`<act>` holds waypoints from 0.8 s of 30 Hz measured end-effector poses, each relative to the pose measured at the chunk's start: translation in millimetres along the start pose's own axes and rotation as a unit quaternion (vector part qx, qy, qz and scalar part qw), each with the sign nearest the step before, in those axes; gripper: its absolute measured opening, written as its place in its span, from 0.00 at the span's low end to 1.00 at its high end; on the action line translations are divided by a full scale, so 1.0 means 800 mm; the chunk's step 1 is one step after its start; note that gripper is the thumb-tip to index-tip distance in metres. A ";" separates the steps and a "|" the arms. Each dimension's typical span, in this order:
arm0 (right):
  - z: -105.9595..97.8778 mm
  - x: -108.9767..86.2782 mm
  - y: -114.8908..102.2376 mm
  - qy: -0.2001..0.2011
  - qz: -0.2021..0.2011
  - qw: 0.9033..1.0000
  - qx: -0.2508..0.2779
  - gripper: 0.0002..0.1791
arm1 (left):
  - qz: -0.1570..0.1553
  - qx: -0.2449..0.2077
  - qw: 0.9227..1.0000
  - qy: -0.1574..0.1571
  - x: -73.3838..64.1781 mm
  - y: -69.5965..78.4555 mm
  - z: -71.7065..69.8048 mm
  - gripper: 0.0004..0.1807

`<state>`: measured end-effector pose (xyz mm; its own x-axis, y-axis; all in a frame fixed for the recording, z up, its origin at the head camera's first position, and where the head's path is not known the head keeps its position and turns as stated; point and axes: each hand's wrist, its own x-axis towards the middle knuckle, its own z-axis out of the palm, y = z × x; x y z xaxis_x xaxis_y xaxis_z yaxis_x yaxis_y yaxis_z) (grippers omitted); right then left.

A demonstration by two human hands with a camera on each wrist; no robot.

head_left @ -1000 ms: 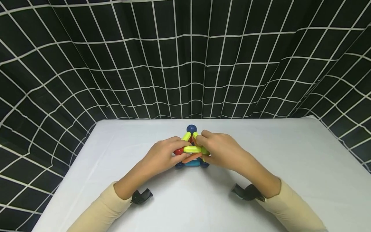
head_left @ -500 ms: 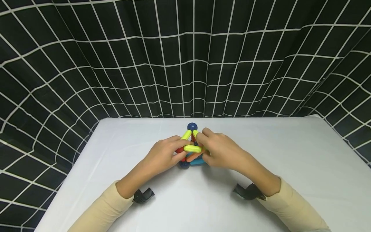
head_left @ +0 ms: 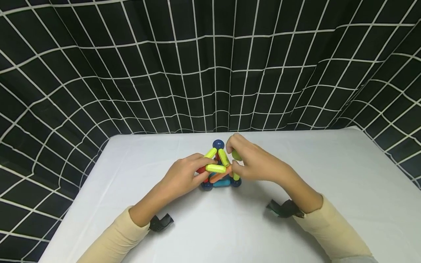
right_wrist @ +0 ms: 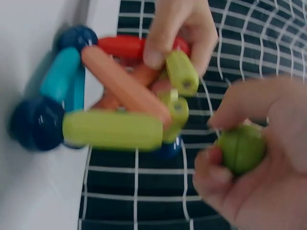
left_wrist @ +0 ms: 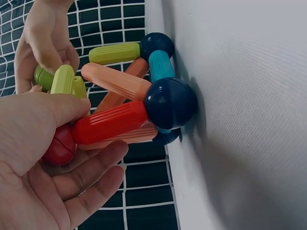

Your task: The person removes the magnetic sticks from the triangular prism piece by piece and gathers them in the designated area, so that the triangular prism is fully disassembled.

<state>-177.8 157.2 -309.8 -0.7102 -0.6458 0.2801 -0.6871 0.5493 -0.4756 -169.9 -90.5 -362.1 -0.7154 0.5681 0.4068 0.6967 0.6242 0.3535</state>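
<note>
A construction of ball-and-stick magnetic toy pieces stands on the white table. My left hand (head_left: 184, 176) holds its red ball (left_wrist: 60, 146) and the red stick (left_wrist: 112, 123) beside it, thumb on top. In my right hand (head_left: 258, 160) a green ball (right_wrist: 242, 149) is pinched between thumb and fingers, apart from the sticks. Yellow-green sticks (right_wrist: 115, 129) and an orange stick (right_wrist: 127, 88) end free on that side. Navy balls (left_wrist: 171, 104) joined by teal sticks (right_wrist: 61, 74) form the base. Another navy ball (head_left: 218, 144) tops the far end.
The white table (head_left: 210, 226) spreads around the construction. Behind and at the sides hangs a black curtain (head_left: 197, 73) with a white grid. A black wrist strap piece (head_left: 161, 223) sticks out below the left sleeve, another black piece (head_left: 284, 209) below the right.
My right hand has drawn back up and to the right with the green ball, away from the stick ends. The construction turned slightly and turned back; my left hand keeps its hold.
</note>
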 end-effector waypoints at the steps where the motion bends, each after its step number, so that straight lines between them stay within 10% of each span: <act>1: -0.003 0.000 0.005 -0.002 -0.004 1.000 0.017 0.18 | -0.002 0.001 1.000 -0.001 0.000 0.000 0.000 0.13; 9: -0.014 0.008 0.049 0.018 -0.009 0.991 0.131 0.24 | -0.001 0.003 1.000 0.001 -0.001 0.000 0.002 0.12; 24: -0.001 0.018 0.116 0.127 0.056 0.978 0.153 0.21 | -0.002 -0.002 1.000 0.004 -0.002 -0.001 0.003 0.12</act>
<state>-251.5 199.3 -349.2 -0.8203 -0.4170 0.3914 -0.5522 0.3992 -0.7319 -169.7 -90.8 -365.5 -0.7178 0.5612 0.4121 0.6941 0.6239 0.3593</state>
